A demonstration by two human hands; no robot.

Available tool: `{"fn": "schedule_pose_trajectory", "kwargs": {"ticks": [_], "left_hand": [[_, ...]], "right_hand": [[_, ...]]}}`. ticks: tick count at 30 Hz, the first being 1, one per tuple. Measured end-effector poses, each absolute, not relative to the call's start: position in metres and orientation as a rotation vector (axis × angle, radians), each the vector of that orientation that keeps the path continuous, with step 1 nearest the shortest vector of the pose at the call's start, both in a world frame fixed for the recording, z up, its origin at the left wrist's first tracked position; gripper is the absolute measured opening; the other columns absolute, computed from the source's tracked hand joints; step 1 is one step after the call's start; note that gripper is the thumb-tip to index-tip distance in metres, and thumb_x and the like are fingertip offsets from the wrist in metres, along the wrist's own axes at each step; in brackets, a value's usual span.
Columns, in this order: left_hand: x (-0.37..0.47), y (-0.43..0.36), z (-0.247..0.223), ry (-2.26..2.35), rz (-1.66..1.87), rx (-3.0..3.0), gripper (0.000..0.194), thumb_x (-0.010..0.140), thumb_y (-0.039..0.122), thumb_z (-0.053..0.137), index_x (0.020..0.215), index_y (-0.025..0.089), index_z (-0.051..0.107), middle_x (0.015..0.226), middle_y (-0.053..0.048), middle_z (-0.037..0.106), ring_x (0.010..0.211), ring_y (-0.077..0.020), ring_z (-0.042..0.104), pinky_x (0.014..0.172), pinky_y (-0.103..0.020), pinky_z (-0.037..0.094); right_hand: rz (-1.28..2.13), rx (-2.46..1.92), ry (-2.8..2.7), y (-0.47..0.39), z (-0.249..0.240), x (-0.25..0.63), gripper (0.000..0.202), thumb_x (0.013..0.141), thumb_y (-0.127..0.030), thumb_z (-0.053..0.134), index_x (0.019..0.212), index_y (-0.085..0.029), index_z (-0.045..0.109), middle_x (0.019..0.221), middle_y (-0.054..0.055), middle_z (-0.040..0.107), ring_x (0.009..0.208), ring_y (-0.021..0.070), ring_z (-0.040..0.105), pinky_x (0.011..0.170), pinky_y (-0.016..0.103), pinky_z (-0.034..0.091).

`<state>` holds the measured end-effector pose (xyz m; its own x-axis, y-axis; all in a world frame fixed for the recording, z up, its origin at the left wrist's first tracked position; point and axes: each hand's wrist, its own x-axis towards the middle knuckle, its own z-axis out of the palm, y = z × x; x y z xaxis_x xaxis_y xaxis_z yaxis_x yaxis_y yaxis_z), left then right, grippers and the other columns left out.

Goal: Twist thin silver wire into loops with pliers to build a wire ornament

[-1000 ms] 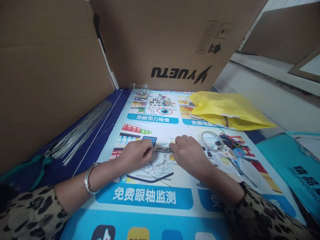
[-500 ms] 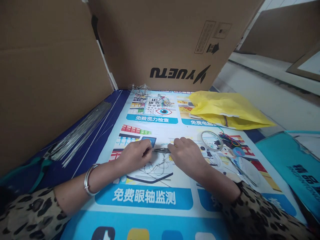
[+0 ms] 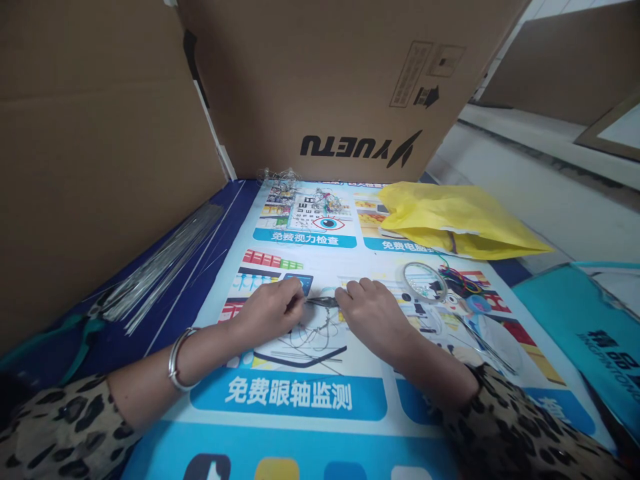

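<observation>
My left hand (image 3: 277, 305) is closed in a pinch, thumb and fingers together at the end of thin wire (image 3: 320, 332), which loops down below the hands. My right hand (image 3: 373, 317) is wrapped around small pliers; their narrow grey metal jaws (image 3: 325, 302) point left toward the left fingertips, while the handles are hidden in the palm. The fine wire loops hang and lie between both hands over the printed sheet (image 3: 367, 360). Exactly where the jaws meet the wire is too small to make out.
Straight wires (image 3: 165, 267) and green-handled cutters (image 3: 83, 333) lie at left. To the right are a roll of tape (image 3: 406, 283), coloured cords (image 3: 465, 280), tweezers (image 3: 483, 343) and a yellow bag (image 3: 450, 213). Tangled wire pieces (image 3: 285, 180) sit by the cardboard wall (image 3: 300, 80).
Hardly anything differs. My right hand has shifted very slightly, while the left hand and the jaws between the hands stay in place.
</observation>
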<state>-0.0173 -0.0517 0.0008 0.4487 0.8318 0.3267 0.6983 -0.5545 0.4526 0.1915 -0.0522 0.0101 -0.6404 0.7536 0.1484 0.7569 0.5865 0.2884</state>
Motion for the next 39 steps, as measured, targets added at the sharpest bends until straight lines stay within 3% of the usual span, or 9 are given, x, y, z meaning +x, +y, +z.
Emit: {"fn": "schedule_pose_trajectory", "kwargs": {"ticks": [39], "left_hand": [[-0.025,-0.048,0.000,1.274,0.791,2.513,0.008,0.083,0.014,0.043,0.077,0.018,0.046,0.067,0.002,0.053,0.060,-0.0108,0.050,0.053,-0.022,0.034]], "right_hand": [[-0.551,-1.212,-2.596,-0.043,0.002,0.197,0.013,0.081,-0.013,0.046,0.080,-0.018,0.058,0.076,0.006,0.053,0.075,0.0188,0.038,0.064,0.033,0.021]]}}
